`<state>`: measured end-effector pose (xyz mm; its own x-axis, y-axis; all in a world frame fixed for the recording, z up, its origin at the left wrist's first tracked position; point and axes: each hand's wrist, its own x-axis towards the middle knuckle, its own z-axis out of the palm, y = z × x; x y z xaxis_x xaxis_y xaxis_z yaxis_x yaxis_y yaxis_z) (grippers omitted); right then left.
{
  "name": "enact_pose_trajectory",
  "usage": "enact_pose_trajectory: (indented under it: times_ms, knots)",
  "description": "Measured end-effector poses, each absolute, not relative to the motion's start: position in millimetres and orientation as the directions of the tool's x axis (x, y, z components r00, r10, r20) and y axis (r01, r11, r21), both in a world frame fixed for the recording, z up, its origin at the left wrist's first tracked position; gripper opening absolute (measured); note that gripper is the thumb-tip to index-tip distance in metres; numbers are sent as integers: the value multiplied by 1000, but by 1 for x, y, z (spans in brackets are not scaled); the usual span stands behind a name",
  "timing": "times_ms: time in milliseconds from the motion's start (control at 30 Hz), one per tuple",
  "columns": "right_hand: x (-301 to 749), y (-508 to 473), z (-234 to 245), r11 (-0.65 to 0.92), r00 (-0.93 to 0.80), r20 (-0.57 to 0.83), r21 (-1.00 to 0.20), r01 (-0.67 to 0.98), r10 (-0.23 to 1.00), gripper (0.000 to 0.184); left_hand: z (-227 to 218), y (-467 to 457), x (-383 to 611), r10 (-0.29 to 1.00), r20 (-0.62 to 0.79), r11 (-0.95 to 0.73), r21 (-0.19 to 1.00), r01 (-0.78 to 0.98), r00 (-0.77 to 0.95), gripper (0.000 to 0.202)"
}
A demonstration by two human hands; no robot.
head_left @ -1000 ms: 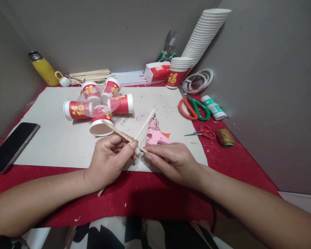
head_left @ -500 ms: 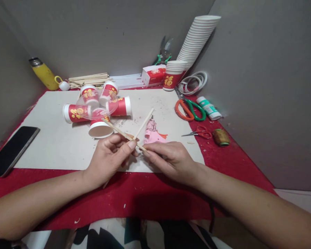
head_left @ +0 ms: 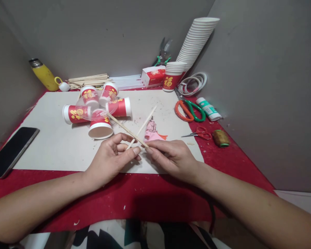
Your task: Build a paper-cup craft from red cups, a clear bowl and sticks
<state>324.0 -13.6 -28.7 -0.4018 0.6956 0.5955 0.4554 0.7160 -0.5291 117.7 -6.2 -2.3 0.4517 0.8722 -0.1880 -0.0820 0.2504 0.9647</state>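
Two thin wooden sticks cross each other in front of me. Between its thumb and fingers, my left hand (head_left: 114,157) grips the paler stick (head_left: 146,121), which slants up to the right. My right hand (head_left: 172,159) pinches the near end of the other wooden stick (head_left: 119,123), slanting up to the left and lying over the first. Behind my left hand, several red and white paper cups (head_left: 100,131) lie in a ring with a clear plastic disc (head_left: 97,100) on them. Beyond the sticks, a crumpled pink piece (head_left: 151,129) rests on the grey board (head_left: 52,145).
Right side: orange-and-green-handled scissors (head_left: 198,111), small red scissors (head_left: 203,132), a thread spool (head_left: 221,138), a white-green tube (head_left: 208,109). Stacked cups (head_left: 198,39) lean at the back beside pliers (head_left: 163,52) and a sticks bundle (head_left: 89,80). Left: a phone (head_left: 14,150), a yellow bottle (head_left: 44,76).
My left thumb has moved off the crossing point, and its fingers are a little more raised. Both sticks have shifted slightly and now show more of their length.
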Motion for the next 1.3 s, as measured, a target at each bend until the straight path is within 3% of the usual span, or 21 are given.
enact_pose_trajectory:
  times_ms: [167, 800, 1300]
  knots:
    - [324, -14, -27, 723, -421, 588, -550, 417, 691, 16, 0, -6, 119, 896, -148, 194, 978, -71, 419, 14]
    - [319, -19, -24, 732, -461, 569, -527, 432, 681, 20, 2, -6, 121, 954, 30, -65, 992, 109, 299, 36]
    - [323, -13, -30, 696, -398, 571, -584, 418, 718, 15, 5, 0, 113, 912, -89, 25, 986, 163, 400, 43]
